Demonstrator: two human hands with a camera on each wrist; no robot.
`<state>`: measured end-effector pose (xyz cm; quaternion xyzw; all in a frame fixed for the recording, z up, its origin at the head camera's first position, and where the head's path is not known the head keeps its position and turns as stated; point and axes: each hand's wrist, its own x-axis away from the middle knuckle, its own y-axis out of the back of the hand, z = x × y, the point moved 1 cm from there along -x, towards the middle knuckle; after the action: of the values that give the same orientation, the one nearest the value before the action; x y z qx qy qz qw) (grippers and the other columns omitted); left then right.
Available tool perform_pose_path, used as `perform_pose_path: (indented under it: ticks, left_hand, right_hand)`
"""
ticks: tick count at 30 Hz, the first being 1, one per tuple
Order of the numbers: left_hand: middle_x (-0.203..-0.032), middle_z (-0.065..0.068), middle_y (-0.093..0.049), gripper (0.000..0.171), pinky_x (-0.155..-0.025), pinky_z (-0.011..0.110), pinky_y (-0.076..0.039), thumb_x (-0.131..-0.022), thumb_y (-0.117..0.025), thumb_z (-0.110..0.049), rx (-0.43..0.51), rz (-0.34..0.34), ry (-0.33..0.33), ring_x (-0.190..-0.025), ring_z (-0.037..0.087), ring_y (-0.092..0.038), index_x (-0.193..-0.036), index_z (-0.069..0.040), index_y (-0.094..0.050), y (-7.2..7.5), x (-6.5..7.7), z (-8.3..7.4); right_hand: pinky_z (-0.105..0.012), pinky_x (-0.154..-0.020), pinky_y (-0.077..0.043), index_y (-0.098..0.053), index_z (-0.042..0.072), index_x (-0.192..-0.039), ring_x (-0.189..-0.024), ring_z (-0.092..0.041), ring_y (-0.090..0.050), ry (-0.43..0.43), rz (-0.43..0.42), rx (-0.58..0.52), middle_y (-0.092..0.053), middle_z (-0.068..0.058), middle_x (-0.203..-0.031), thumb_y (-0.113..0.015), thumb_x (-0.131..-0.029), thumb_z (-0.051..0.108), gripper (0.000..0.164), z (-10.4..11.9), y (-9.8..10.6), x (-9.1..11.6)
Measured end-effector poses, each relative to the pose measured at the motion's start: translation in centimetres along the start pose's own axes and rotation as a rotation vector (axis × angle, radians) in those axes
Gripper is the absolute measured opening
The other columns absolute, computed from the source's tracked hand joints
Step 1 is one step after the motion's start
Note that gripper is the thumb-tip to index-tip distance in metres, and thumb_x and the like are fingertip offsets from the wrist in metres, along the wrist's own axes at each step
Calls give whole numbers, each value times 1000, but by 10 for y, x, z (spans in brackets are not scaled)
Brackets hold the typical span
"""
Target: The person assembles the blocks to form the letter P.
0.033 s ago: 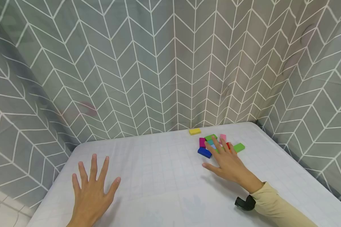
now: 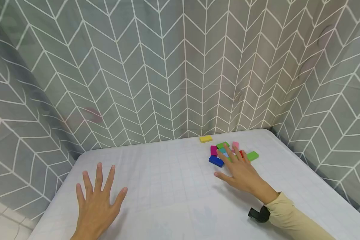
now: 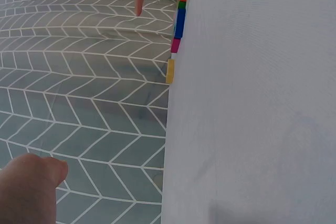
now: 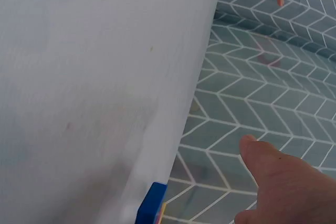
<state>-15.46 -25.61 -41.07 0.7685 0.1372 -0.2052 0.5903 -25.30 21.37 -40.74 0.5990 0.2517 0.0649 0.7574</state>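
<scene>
My left hand point(image 2: 96, 206) is held with its fingers spread over the left part of the white table, touching no object. On the other side, my right hand point(image 2: 243, 175) hovers with fingers spread, nearest a cluster of small coloured blocks and partly covering it. Around those fingers show a dark blue block point(image 2: 216, 161), a magenta block point(image 2: 213, 150), a green block point(image 2: 222, 145), a pink block point(image 2: 235, 145) and a light green block point(image 2: 253, 156). A yellow block point(image 2: 205, 139) lies apart at the back edge. In the right wrist view, the blue block point(image 4: 151, 204) appears below the hand.
A white cloth covers the table point(image 2: 156, 186). Grey curtains point(image 2: 156, 73) with a white zigzag pattern hang behind and at both sides. A black band point(image 2: 259, 214) sits at the right wrist, beside a beige sleeve point(image 2: 294, 216).
Only one other head frame is given, and it looks almost the same. The right hand has shifted very slightly; the left hand and the blocks stay in place.
</scene>
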Motion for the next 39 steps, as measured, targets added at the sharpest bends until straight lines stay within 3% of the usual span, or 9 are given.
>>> perform_pose_path:
  ticks: [7, 11, 14, 18, 25, 28, 31, 35, 39]
  left_hand:
    - [-173, 2, 13, 86, -114, 67, 20, -102, -55, -57, 13, -1, -39, -151, 39, 26, -169, -23, -13, -4, -11, -13]
    - [-174, 3, 9, 85, -116, 66, 17, -102, -56, -57, 23, -3, -85, -152, 39, 23, -169, -23, -17, -12, -19, -28]
    - [-174, 4, 4, 82, -118, 65, 13, -102, -55, -57, 36, 4, -136, -153, 39, 20, -168, -23, -21, -21, -25, -43]
    - [-174, 6, -3, 78, -119, 65, 9, -103, -53, -57, 59, 26, -206, -154, 40, 16, -168, -24, -24, -33, -27, -64]
    - [-174, 8, -9, 77, -121, 63, 6, -103, -54, -55, 53, 17, -248, -156, 39, 13, -167, -24, -26, -35, -20, -78]
    - [-173, 8, -11, 78, -121, 63, 5, -103, -56, -54, 53, 3, -242, -156, 39, 12, -167, -21, -26, -32, -16, -75]
    - [-173, 9, -12, 79, -121, 64, 3, -103, -56, -53, 54, -7, -236, -156, 39, 11, -167, -22, -25, -29, -11, -72]
    - [-173, 9, -11, 79, -121, 63, 4, -103, -57, -52, 51, -17, -222, -156, 40, 11, -168, -22, -24, -25, -5, -68]
    - [-173, 10, -11, 78, -121, 63, 6, -102, -58, -50, 57, -18, -215, -156, 40, 11, -167, -20, -26, -21, -1, -64]
  right_hand:
    - [-74, -116, -13, -37, 12, -163, -150, -53, -17, -45, 128, -12, -23, -24, -167, -52, -101, 66, 83, -42, -21, -21]
    - [-75, -116, -7, -31, 12, -165, -152, -52, -11, -86, 227, -18, -20, -23, -168, -49, -101, 67, 86, -66, -29, -35]
    - [-76, -115, -1, -29, 15, -166, -153, -52, -3, -78, 270, -123, -17, -21, -170, -52, -99, 68, 89, -72, -24, -40]
    - [-76, -115, -6, -40, 8, -161, -152, -52, -13, -44, 233, -200, -28, -23, -166, -61, -98, 62, 85, -77, -13, -32]
    - [-71, -111, -31, -63, -4, -136, -129, -48, -52, -58, 122, 36, -65, -23, -132, -78, -93, 36, 61, -87, -5, 4]
    - [-61, -99, -49, -72, -2, -119, -107, -39, -63, -32, 62, 63, -71, -15, -112, -83, -89, 23, 40, -83, 0, 10]
    - [-45, -78, -57, -73, 5, -105, -87, -25, -59, -51, 90, 21, -67, -3, -95, -87, -86, 20, 28, -79, 5, 13]
    - [-37, -70, -56, -71, 8, -116, -84, -17, -56, -73, 186, -86, -66, -4, -105, -87, -87, 25, 37, -76, 9, 19]
    - [-42, -81, -60, -67, 5, -134, -94, -21, -60, 6, 239, -185, -58, -20, -138, -88, -85, 25, 57, -72, 13, 25]
